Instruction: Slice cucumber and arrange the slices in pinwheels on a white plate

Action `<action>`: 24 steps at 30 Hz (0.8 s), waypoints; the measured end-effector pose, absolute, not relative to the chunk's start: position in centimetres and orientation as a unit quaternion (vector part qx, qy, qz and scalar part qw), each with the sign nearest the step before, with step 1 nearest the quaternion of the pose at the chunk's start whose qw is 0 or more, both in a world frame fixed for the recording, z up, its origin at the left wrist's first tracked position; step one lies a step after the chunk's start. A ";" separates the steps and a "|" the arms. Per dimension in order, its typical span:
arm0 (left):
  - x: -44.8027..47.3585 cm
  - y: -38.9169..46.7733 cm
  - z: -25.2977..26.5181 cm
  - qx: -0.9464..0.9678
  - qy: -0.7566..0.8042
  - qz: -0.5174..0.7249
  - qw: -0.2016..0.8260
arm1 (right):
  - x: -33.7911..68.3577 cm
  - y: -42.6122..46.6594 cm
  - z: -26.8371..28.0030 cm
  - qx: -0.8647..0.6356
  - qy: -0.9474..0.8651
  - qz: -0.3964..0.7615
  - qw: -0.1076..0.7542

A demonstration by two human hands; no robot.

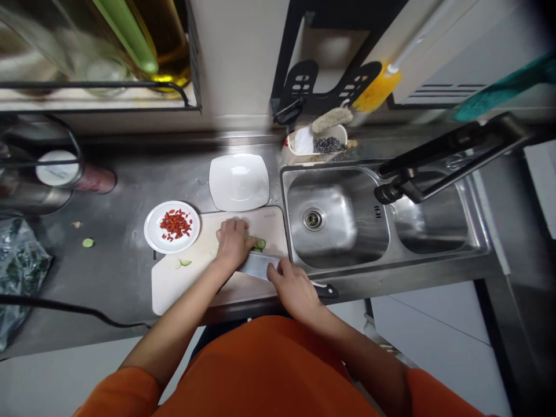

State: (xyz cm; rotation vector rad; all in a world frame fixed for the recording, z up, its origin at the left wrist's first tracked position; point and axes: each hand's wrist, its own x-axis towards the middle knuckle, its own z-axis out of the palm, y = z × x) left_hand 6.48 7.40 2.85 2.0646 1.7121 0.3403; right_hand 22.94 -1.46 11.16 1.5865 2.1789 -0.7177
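My right hand [297,286] is closed on a kitchen cleaver [256,266], with fingers pinching the broad blade and the black handle sticking out beyond the palm. The blade lies low over a pale cutting board [174,289]. Beside it, my left hand [233,240] rests on the board with curled fingers, its thumb against green cucumber pieces [259,244]. Part of what lies under the left palm is hidden. A small green-edged slice [185,263] lies on the board's left part. Touching the board's upper left is a white plate [150,231] of red goji berries [176,224].
A white square plate [238,180] stands behind the board. On the right is a double steel sink [339,226] with a black faucet [412,179]. A sponge caddy [313,147] sits behind it. At left are a plastic bag [21,272] and a lidded jar [93,176].
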 end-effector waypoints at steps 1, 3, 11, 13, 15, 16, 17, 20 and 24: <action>5.7 7.6 2.9 0.736 0.627 0.141 0.214 | 23.2 -1.6 11.2 0.566 0.759 -0.270 0.175; 3.9 7.4 3.0 0.717 0.637 0.184 0.217 | 24.0 -2.2 11.2 0.585 0.730 -0.312 0.168; 0.2 -0.6 3.0 0.662 0.649 0.165 0.335 | 25.5 -4.2 9.4 0.653 0.660 -0.370 0.028; -0.2 -2.5 3.1 0.621 0.679 0.146 0.364 | 25.2 -4.2 8.8 0.670 0.650 -0.358 -0.009; -1.5 -3.7 3.4 0.574 0.727 0.144 0.350 | 25.0 -4.2 8.3 0.681 0.643 -0.346 -0.052; -2.5 -4.0 3.6 0.550 0.754 0.146 0.328 | 24.9 -4.1 8.0 0.684 0.641 -0.341 -0.071; -3.6 -4.1 3.9 0.526 0.782 0.148 0.298 | 24.9 -4.1 7.8 0.686 0.640 -0.335 -0.086; -7.5 -3.8 4.1 0.468 0.849 0.133 0.208 | 24.9 -4.0 7.2 0.689 0.641 -0.322 -0.103; -10.8 -2.9 3.3 0.456 0.869 0.085 0.172 | 25.0 -4.1 6.9 0.690 0.645 -0.312 -0.106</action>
